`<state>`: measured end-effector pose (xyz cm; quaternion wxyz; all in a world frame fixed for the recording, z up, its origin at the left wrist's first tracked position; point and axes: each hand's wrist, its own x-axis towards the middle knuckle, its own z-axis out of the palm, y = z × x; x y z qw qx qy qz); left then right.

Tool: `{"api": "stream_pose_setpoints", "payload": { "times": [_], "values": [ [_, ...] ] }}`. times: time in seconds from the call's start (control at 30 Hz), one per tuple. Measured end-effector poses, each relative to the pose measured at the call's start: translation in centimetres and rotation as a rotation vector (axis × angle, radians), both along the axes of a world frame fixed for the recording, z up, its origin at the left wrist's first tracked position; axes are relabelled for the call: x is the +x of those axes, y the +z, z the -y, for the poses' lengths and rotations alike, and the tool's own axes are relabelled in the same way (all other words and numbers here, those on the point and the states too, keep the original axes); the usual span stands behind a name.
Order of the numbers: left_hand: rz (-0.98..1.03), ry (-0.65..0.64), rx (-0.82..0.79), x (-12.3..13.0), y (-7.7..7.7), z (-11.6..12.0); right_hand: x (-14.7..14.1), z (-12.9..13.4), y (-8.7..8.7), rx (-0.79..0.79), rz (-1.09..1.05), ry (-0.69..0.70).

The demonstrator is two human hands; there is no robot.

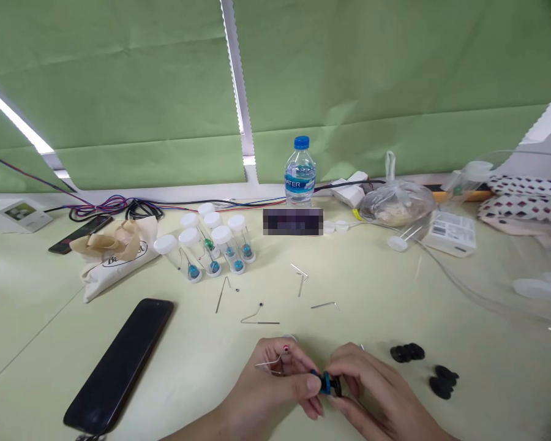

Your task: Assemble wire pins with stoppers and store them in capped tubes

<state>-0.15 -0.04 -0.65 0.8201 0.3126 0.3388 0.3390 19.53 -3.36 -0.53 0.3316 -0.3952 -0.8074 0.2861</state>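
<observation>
My left hand [287, 380] is closed, its thumb and fingers pinching a small blue and black part [325, 384]. A thin bent wire [270, 365] with a red-ringed tip also sticks out across its fingers. From the other side, my right hand [371, 389] grips the black end of the same part, so both hands hold it together. Fingers hide much of it. Beyond the hands lie bent metal rods with small dark tips [260, 321], and a few L-shaped hex keys [324, 305]. Right of my right hand are two black lobed pieces [408, 352].
Several clear tubes with white caps [193, 254] stand at the back left, holding blue or green pieces. A phone [119, 367] and a cloth pouch [119, 254] lie left. Behind are a water bottle [300, 177], a plastic bag [397, 202] and a white box [452, 233].
</observation>
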Motion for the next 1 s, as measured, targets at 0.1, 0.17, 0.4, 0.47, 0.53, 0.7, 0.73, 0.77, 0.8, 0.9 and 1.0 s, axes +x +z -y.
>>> {"api": "stream_pose_setpoints", "payload": {
  "times": [0.1, 0.17, 0.4, 0.47, 0.53, 0.7, 0.73, 0.77, 0.8, 0.9, 1.0],
  "values": [
    [0.008, -0.008, -0.008, -0.03, -0.07, 0.10, 0.19, -0.13, 0.25, -0.027, -0.046, 0.011],
    [0.012, -0.019, -0.007, -0.07, -0.08, 0.16, 0.26, -0.19, 0.36, -0.059, -0.051, 0.036],
    [0.013, -0.020, 0.010, -0.27, 0.32, 0.11, 0.04, -0.09, 0.49, -0.091, 0.042, 0.026],
    [0.006, -0.014, 0.011, -0.33, 0.42, 0.07, -0.03, -0.01, 0.34, -0.062, 0.053, -0.004],
    [-0.001, -0.011, 0.014, -0.37, 0.49, 0.07, -0.04, 0.05, 0.09, -0.025, 0.041, -0.019],
    [-0.005, -0.014, 0.010, -0.34, 0.51, 0.17, 0.11, 0.08, -0.12, -0.030, 0.022, -0.030],
    [-0.003, -0.014, 0.001, -0.32, 0.47, 0.19, 0.13, 0.07, -0.04, -0.045, 0.025, -0.041],
    [0.000, -0.016, -0.007, -0.30, 0.43, 0.20, 0.14, 0.05, 0.06, -0.057, 0.029, -0.049],
    [0.002, -0.018, -0.012, -0.28, 0.37, 0.22, 0.14, 0.03, 0.16, -0.058, 0.030, -0.050],
    [0.012, -0.029, -0.010, -0.23, 0.24, 0.26, 0.13, -0.01, 0.31, -0.022, 0.023, 0.000],
    [0.029, -0.032, -0.016, -0.19, 0.19, 0.33, 0.13, -0.01, 0.22, -0.006, 0.044, 0.030]
  ]
}}
